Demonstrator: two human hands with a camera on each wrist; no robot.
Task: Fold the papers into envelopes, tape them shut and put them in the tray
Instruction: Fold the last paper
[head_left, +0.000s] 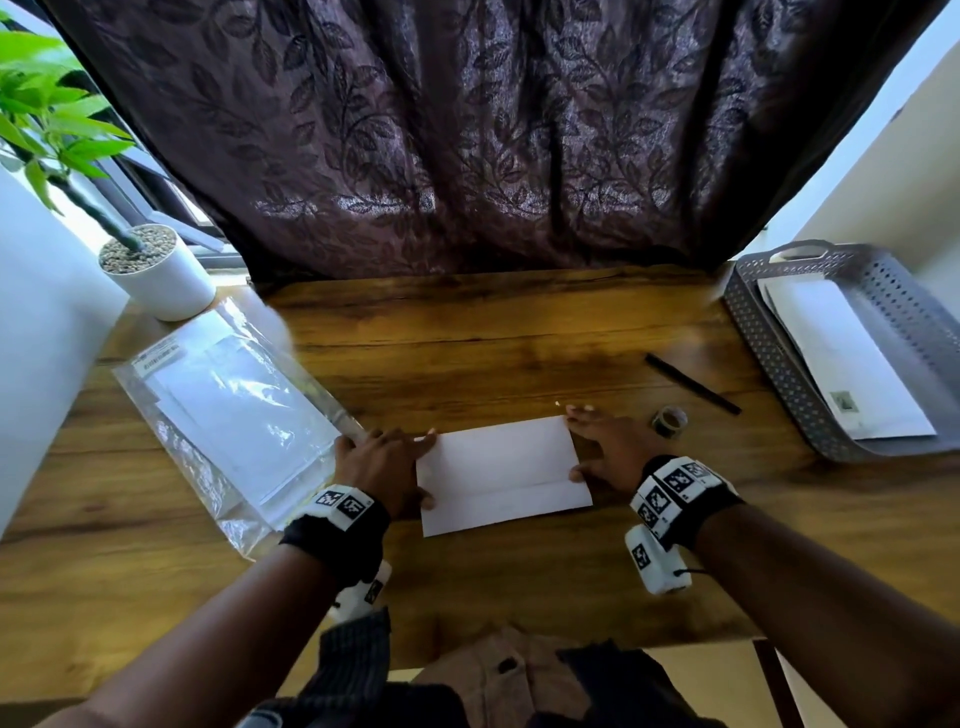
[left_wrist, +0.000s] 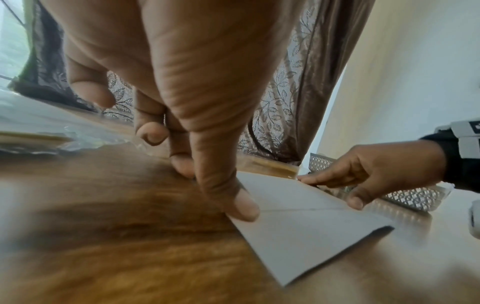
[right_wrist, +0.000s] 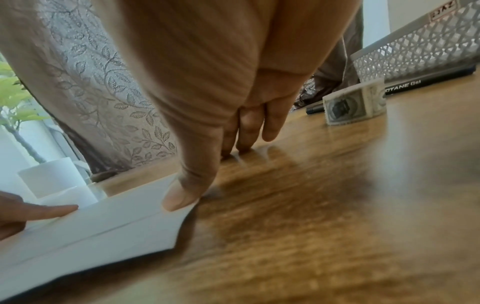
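A white paper (head_left: 501, 475), folded into a flat rectangle with its lower flap turned up, lies on the wooden table (head_left: 467, 353) in front of me. My left hand (head_left: 410, 467) presses its left edge, with the thumb (left_wrist: 241, 205) on the fold line. At the right edge my right hand (head_left: 587, 444) holds it down with the thumb (right_wrist: 179, 197), its straight fingers resting on the wood. Neither hand grips anything. A small tape roll (head_left: 669, 420) stands just right of my right hand. The grey perforated tray (head_left: 779, 364) at the far right holds white envelopes (head_left: 841, 364).
A black pen (head_left: 693, 384) lies between the tape and the tray. A clear plastic bag of white sheets (head_left: 234, 415) lies at the left, touching my left hand. A white plant pot (head_left: 156, 275) stands at the back left, and a dark curtain (head_left: 467, 130) hangs behind the table.
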